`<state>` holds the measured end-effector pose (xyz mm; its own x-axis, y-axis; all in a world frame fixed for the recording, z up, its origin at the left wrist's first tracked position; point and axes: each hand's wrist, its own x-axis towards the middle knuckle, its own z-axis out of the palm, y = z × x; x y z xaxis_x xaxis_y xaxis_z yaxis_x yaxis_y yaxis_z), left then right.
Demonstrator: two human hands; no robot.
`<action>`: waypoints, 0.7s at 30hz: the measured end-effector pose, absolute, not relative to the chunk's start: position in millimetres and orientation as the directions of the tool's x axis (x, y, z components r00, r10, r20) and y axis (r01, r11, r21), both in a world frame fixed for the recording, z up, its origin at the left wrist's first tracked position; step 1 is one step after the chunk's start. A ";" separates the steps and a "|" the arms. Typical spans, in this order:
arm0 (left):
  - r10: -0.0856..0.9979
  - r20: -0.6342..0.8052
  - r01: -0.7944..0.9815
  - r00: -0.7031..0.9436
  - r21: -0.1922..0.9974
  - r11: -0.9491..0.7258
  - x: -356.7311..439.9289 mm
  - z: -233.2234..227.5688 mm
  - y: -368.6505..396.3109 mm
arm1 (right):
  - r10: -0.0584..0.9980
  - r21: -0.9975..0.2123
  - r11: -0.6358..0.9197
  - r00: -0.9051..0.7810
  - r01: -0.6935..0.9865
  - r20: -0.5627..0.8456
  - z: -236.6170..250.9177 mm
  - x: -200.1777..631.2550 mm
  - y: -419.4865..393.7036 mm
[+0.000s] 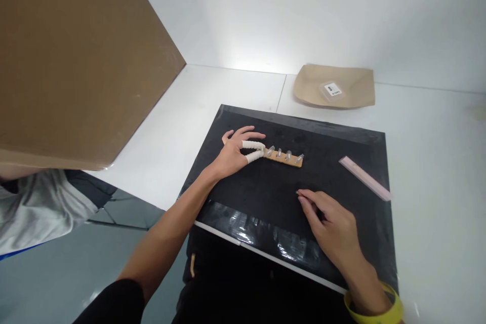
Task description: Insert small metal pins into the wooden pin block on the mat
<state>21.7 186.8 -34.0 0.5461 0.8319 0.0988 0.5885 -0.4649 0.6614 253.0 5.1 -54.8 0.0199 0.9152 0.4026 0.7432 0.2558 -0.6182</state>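
on a black mat [266, 197] the left hand [235, 154], w/ white tape on two fingers, pins down the near end of a small wooden strip [284, 158] that carries a row of clear little pegs, near the mat's far middle. the right hand [334, 225], yellow band [379, 309] at the wrist, rests near the mat's centre w/ fingertips pinched narrow on something tiny, too small to tell. a pink ruler-like bar [364, 178] lies at the mat's right edge; a tan paper tray [353, 92] sits well beyond the mat's far edge.
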 end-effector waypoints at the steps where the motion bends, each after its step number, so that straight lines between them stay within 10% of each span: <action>1: 0.831 0.095 0.588 0.548 0.663 -0.464 21.8 -34.2 187.5 | 0.914 -0.620 0.257 0.021 0.741 0.404 -54.9 253.0 5.2; 21: 0.805 0.078 0.568 0.589 0.668 -0.480 12.1 -38.5 194.6 | 0.923 -0.652 0.237 0.043 0.720 0.383 -58.4 253.8 2.6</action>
<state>12.1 194.6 -38.5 0.5886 0.8047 0.0776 0.5683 -0.4802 0.6681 253.8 2.6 -58.4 0.0429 0.9227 0.3831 0.7198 0.2374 -0.6523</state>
